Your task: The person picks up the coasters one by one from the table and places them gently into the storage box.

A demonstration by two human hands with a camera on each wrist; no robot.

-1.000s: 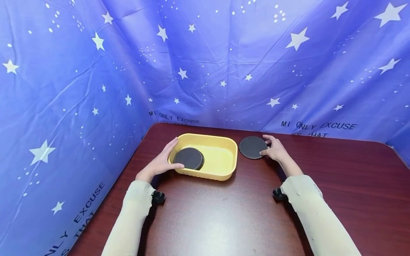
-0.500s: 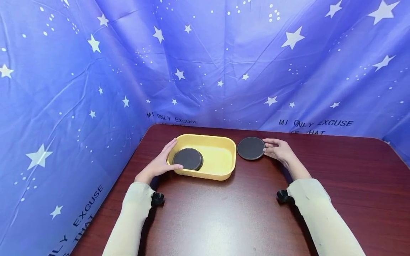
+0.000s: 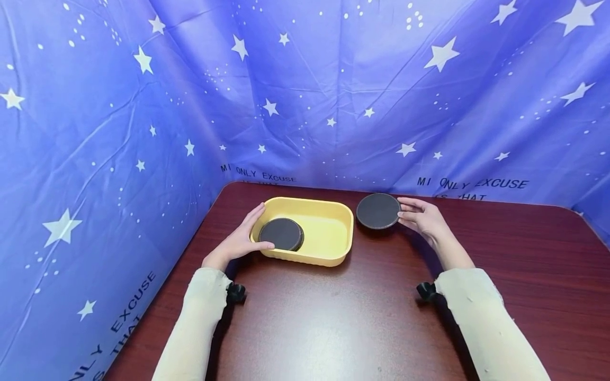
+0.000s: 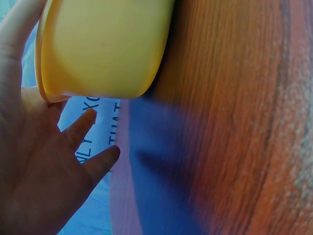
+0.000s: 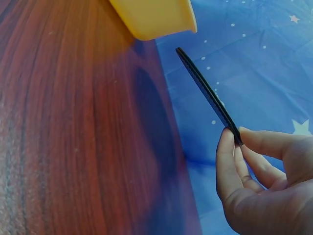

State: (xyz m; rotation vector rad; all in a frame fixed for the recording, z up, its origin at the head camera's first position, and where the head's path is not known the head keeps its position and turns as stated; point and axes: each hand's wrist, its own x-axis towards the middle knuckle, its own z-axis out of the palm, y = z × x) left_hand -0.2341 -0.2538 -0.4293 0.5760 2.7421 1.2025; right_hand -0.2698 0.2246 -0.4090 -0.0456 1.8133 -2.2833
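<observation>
In the head view, a yellow rectangular bin (image 3: 329,256) stands on the table. My left hand (image 3: 236,241) grips its left end, thumb over the front rim and fingers along the far left side. Two fingers stick out free beside the bin wall (image 4: 107,49) in the left wrist view. Inside the bin, at the left, lie round black coasters (image 3: 281,234), seemingly stacked. My right hand (image 3: 424,219) pinches another round black coaster (image 3: 378,210) by its right edge, thumb on one face and fingers on the other. Seen edge-on in the right wrist view, this coaster (image 5: 208,93) is raised over the table.
The dark red wood table (image 3: 305,323) runs back to a blue curtain (image 3: 333,106) with white stars, which also hangs at the left. Small black devices (image 3: 235,293) are strapped at both wrists. A shadow (image 5: 154,112) falls on the table under the raised coaster.
My right hand has shifted its hold to the coaster's right edge and lifted it off the table. The left hand and the bin have stayed in place.
</observation>
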